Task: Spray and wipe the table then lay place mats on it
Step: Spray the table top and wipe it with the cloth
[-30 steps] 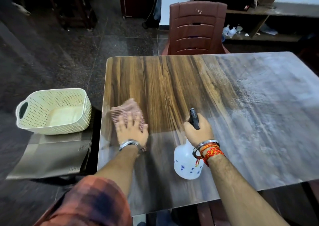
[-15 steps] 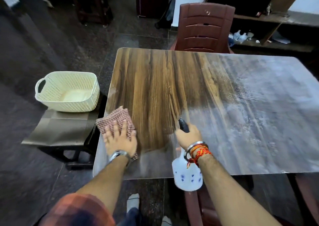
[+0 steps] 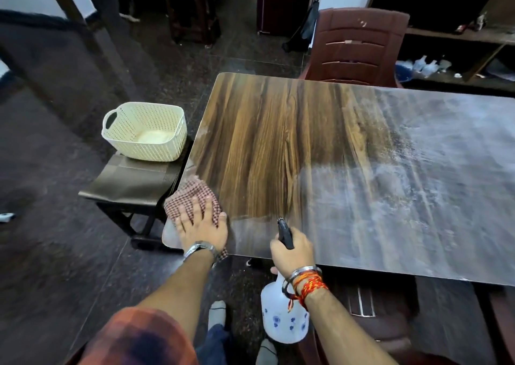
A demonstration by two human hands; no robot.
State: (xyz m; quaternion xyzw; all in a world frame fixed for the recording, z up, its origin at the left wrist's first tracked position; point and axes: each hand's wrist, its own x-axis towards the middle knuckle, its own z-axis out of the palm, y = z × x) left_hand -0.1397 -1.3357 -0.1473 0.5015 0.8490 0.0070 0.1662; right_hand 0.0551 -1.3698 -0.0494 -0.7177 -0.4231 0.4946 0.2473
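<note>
- The left hand (image 3: 200,229) lies flat on a red-and-white checked cloth (image 3: 192,197), its fingers (image 3: 195,208) straight and spread, pressing the cloth onto the near left corner of the wood-grain rectangular table (image 3: 264,141).
- Part of the cloth hangs over the table's left edge, and a little shows past the near edge under the wrist.
- A steel wristwatch (image 3: 199,249) sits on the left wrist, with a rolled-up orange-and-dark checked sleeve (image 3: 139,339) further up that arm.
- The right hand (image 3: 294,249) has its fingers curled round the head of a white translucent plastic spray bottle with small blue flower prints (image 3: 284,320).
- The bottle's body hangs below and in front of the table's near edge, while its black nozzle (image 3: 285,232) pokes out above the hand, over the table.
- A steel bangle and red-orange threads (image 3: 306,279) circle the right wrist.
- The table's left part shows clean brown grain; a whitish film (image 3: 418,183) covers its right part and a strip along the near edge.
- The grey-brown woven place mats (image 3: 131,186) lie on a dark stool (image 3: 122,214) just beside the table's left edge, not on the table.
- A cream perforated plastic basket (image 3: 145,130) stands on the far part of the mats.
- A brown plastic chair (image 3: 359,44) stands at the table's far side.
</note>
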